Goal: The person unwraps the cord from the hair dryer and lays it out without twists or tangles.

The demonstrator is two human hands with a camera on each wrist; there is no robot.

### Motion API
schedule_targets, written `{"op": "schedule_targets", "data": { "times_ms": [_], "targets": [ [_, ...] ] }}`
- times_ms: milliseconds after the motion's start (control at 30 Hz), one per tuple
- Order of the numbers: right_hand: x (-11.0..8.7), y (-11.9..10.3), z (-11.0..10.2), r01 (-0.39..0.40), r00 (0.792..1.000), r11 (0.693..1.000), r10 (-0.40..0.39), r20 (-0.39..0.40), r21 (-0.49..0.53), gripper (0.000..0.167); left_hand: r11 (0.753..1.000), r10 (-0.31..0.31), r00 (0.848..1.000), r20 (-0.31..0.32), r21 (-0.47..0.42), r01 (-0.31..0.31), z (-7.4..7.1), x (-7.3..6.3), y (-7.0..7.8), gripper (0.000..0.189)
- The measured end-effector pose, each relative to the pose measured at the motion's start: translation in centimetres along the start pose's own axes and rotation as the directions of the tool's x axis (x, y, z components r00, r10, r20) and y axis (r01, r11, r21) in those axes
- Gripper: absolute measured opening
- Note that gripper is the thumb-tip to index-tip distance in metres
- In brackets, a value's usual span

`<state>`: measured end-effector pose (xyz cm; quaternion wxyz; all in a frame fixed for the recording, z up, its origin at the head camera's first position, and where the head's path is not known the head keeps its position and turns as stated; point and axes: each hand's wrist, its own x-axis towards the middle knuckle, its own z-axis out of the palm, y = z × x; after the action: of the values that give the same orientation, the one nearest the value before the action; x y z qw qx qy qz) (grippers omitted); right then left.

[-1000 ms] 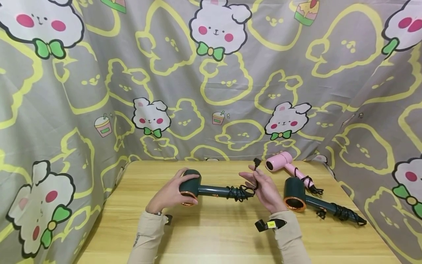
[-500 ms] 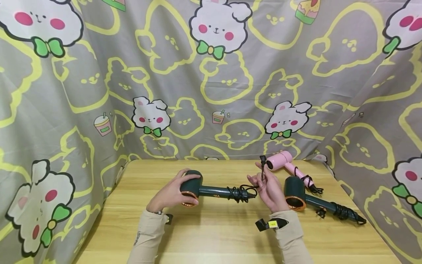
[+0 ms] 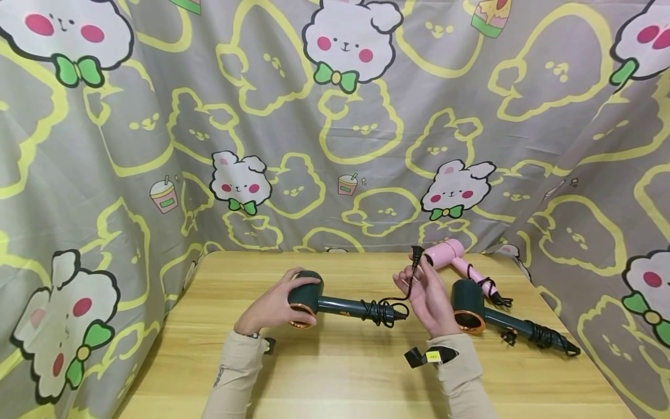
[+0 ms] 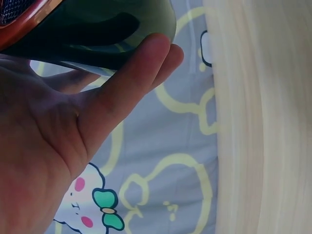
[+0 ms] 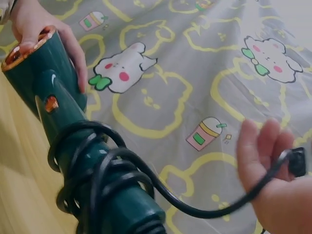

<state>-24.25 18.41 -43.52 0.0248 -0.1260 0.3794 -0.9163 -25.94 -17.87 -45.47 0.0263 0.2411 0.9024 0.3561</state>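
A dark green hair dryer (image 3: 342, 306) with a copper rim is held sideways above the table, its handle pointing right. My left hand (image 3: 274, 304) grips its round head, thumb near the rim and fingers over the top. Black power cord (image 5: 195, 213) is wound loosely round the handle, and a free length runs across to my right hand (image 3: 431, 301). That hand pinches the cord's end by the black plug (image 3: 417, 254), which sticks up above the thumb. Its other fingers are bent loosely, seen in the right wrist view.
On the wooden table (image 3: 335, 372), a second dark green hair dryer (image 3: 468, 299) with its cord wrapped lies right of my right hand. Behind it lies a pink hair dryer (image 3: 444, 254). A patterned grey curtain (image 3: 293, 128) surrounds the table's back and sides.
My right hand has shifted slightly right and turned, drawing the plug away from the handle. The free cord now stretches longer between them. The left hand and hair dryer stay nearly still.
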Motion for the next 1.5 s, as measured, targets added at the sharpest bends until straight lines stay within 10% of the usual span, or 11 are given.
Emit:
{"op": "schedule_targets", "data": {
  "times_ms": [167, 400, 767, 1067, 1500],
  "targets": [
    [0.1, 0.2, 0.5, 0.099, 0.980, 0.994, -0.105, -0.168, -0.044, 0.029, 1.000, 0.006, 1.000, -0.002, -0.016, -0.006, -0.1, -0.1, 0.2, 0.083],
    [0.3, 0.1, 1.1, 0.142, 0.873, 0.906, -0.304, -0.381, -0.398, 0.035, 1.000, -0.004, 1.000, -0.006, -0.027, 0.004, -0.2, 0.1, 0.0, 0.081],
    [-0.5, -1.5, 2.0, 0.170, 0.893, 0.869, -0.335, -0.299, -0.464, 0.011, 0.999, 0.006, 0.998, -0.055, -0.038, -0.008, -0.5, 0.1, -0.8, 0.084],
    [-0.5, -1.8, 0.1, 0.005, 0.979, 0.911, -0.088, -0.184, -0.412, 0.020, 0.999, 0.006, 0.994, -0.105, -0.045, -0.010, -0.8, -0.1, -1.4, 0.083],
    [0.2, 2.8, 0.8, -0.270, 0.952, 0.940, 0.228, -0.205, -0.210, 0.040, 0.999, -0.004, 0.985, -0.170, -0.041, -0.003, -0.8, -0.2, -1.2, 0.083]
  ]
}}
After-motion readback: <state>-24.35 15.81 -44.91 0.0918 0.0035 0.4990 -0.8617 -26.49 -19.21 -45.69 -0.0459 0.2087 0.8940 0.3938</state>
